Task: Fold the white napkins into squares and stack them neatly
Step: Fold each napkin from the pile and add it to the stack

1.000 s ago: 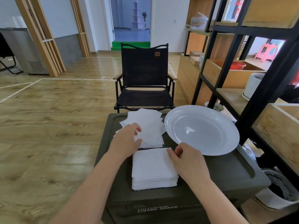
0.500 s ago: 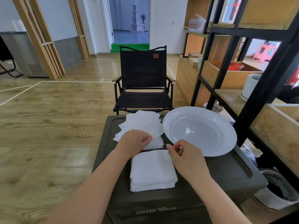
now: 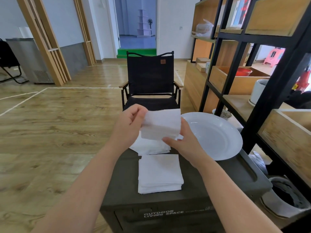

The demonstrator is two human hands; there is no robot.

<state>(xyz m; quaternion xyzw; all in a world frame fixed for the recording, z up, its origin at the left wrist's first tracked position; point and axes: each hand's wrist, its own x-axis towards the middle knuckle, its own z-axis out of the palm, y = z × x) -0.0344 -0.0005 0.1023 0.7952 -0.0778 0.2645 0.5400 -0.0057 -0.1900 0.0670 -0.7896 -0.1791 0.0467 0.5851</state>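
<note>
A white napkin [image 3: 161, 126] is held up in the air above the dark box top [image 3: 215, 179]. My left hand [image 3: 129, 126] pinches its upper left corner. My right hand [image 3: 185, 142] grips its lower right edge with thumb and fingers. Under the hands lies a loose pile of unfolded napkins [image 3: 151, 147], partly hidden. Nearer me sits a neat stack of folded square napkins [image 3: 159, 174].
A large white plate [image 3: 217, 137] rests on the right side of the box. A black folding chair [image 3: 149, 84] stands just beyond. A black-framed wooden shelf unit [image 3: 252, 81] rises close on the right. Wooden floor lies to the left.
Both hands have lifted one napkin off the loose pile and raised it into the air. The folded stack and the plate have stayed put.
</note>
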